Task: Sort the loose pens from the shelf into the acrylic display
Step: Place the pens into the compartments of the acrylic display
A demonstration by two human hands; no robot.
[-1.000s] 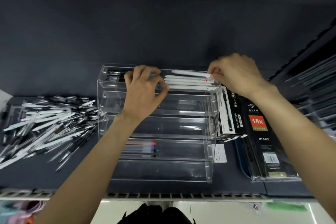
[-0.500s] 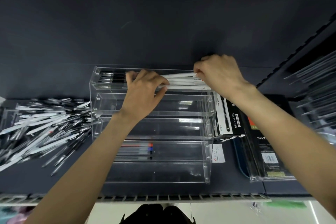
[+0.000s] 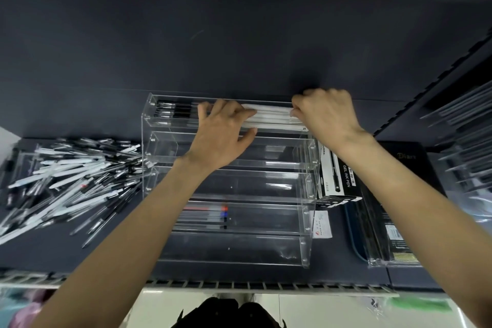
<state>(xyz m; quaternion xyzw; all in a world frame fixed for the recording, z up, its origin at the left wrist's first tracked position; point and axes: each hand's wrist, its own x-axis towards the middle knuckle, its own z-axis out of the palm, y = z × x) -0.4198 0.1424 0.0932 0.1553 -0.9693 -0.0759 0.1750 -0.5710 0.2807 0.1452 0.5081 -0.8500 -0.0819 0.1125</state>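
A clear acrylic display (image 3: 306, 221) with stepped tiers stands on the dark shelf. Its top tier holds black pens (image 3: 173, 110) at the left and white pens (image 3: 271, 117) at the right. My left hand (image 3: 223, 136) lies over the middle of that tier, fingertips on the left ends of the white pens. My right hand (image 3: 324, 117) has its fingers curled at their right ends; the grip itself is hidden. A lower tier holds a few pens with red, blue and black caps (image 3: 210, 214). A heap of loose pens (image 3: 69, 181) lies left of the display.
A black and white gel ink pen box (image 3: 338, 176) leans against the display's right side. Beside it lies a wrapped dark diary (image 3: 394, 221). A small white label (image 3: 322, 226) sits by the display's foot. A wire rail (image 3: 239, 285) runs along the shelf's front edge.
My right hand has slid leftward along the top tier and closed on the white pens' right ends. The white pens now lie bunched and level between both hands.
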